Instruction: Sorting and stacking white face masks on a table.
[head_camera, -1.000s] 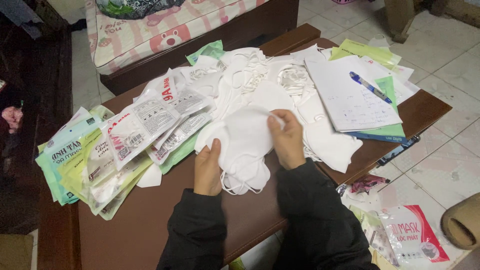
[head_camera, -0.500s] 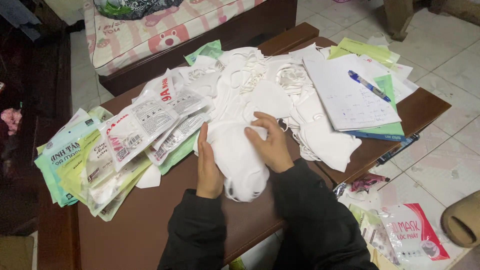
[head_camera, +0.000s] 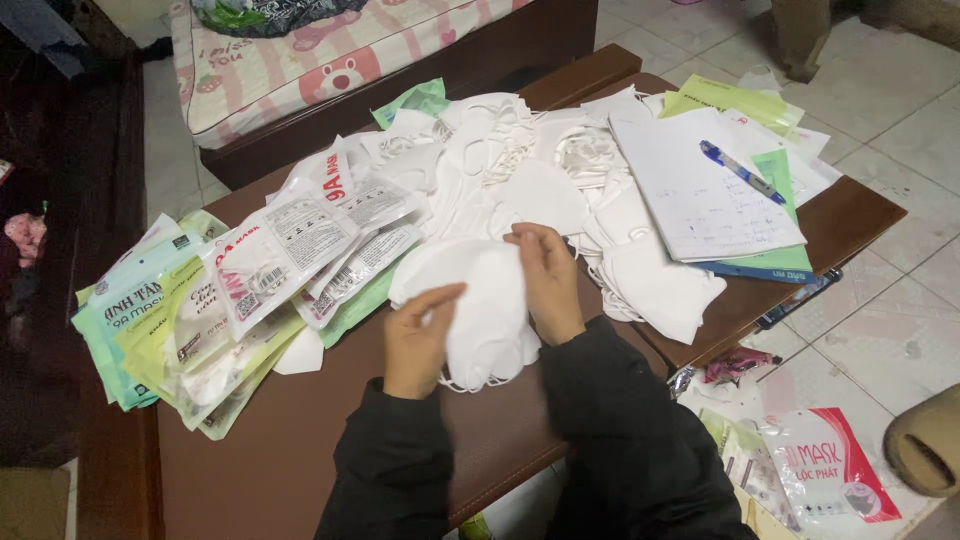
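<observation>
A small stack of white face masks (head_camera: 480, 310) lies near the front edge of the brown worktop (head_camera: 300, 440), its ear loops trailing out beneath it. The left hand (head_camera: 418, 338) rests on the stack's left side, fingers loosely spread and the thumb reaching across the top mask; its grip is open, pressing rather than pinching. The right hand (head_camera: 548, 275) curls over the stack's upper right edge, fingers bent around the fabric in a light clasp. How many masks sit in the stack is hard to tell, since the hands cover both sides.

Behind the stack, toward the far edge, spreads a loose heap of more white masks (head_camera: 520, 170) with tangled loops. To the left edge fan out printed mask packets (head_camera: 270, 260), some overhanging the worktop. At the right corner a sheet of paper (head_camera: 700, 190) lies on green sheets with a blue pen (head_camera: 742, 172) on top. On the tiled floor beside the right edge lies another packet (head_camera: 825, 470), partly cut off.
</observation>
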